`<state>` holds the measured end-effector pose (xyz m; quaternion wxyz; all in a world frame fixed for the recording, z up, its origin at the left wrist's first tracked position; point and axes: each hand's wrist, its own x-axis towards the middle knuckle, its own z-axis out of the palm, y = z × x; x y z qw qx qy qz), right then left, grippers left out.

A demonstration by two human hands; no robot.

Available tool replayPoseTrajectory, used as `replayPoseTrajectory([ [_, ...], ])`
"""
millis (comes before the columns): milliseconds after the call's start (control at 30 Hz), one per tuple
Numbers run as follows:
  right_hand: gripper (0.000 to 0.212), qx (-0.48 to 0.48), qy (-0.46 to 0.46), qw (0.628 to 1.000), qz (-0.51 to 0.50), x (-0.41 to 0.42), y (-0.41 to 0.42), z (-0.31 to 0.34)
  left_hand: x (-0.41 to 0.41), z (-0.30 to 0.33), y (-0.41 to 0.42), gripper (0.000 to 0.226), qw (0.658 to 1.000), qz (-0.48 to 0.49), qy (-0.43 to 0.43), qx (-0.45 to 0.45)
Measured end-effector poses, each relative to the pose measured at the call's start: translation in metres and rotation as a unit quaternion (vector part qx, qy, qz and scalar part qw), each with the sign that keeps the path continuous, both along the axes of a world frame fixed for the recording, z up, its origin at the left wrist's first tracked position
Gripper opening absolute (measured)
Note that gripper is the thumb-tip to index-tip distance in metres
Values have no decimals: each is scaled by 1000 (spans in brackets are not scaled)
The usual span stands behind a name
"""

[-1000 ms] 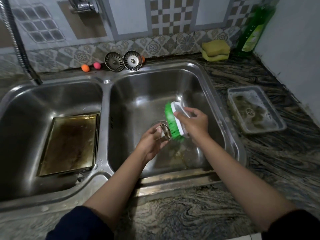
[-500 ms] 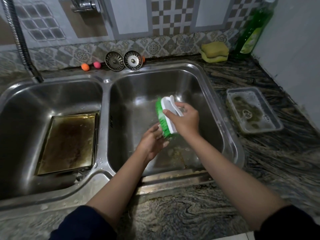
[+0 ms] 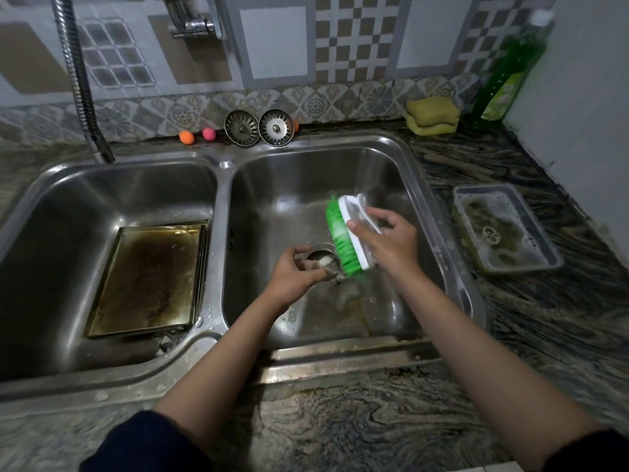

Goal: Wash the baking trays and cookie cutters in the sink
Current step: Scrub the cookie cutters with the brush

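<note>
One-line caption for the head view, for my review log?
Over the right sink basin, left hand holds a metal cookie cutter while right hand scrubs it with a green brush.

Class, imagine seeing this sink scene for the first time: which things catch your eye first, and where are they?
The bright green scrub brush, gripped by the right hand over the right basin, scrubs a small metal cookie cutter held in the left hand. A browned baking tray lies in the left basin.

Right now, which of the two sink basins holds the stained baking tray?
The left basin: the brown-stained baking tray lies flat on its floor. The right basin has no tray; both hands work over it.
</note>
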<state>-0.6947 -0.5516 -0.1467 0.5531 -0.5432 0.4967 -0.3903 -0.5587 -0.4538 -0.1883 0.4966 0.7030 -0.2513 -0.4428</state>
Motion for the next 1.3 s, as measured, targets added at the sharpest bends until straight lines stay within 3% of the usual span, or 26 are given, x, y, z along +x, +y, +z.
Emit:
replayPoseTrajectory([
  [133,38,51,5,999,17,2,9,-6,5,4,2,69,999,12,5,-41],
  [233,42,163,-61,984,-41,2,17,-9,2,5,5,51,986,114,81,-87],
  [367,29,234,-97,966,-58,10,29,-15,-12,-2,3,25,962,183,180,-94],
  [500,27,269,-99,957,-51,14,41,-22,-25,-5,0,35,944,201,245,-90],
  [700,36,182,-20,982,-51,9,30,-23,-20,-7,0,34,935,241,248,-76],
  [867,34,120,-9,992,42,15,25,-21,-17,5,1,19,936,150,302,-99],
  [1100,38,-20,126,990,64,18,0,-22,-10,9,7,25,935,121,320,-92],
  [1200,37,-23,69,997,36,21,1,-7,-8,12,3,22,929,129,334,-96],
  [1300,35,-41,36,995,84,24,18,-6,-2,19,-3,25,918,118,360,-119],
])
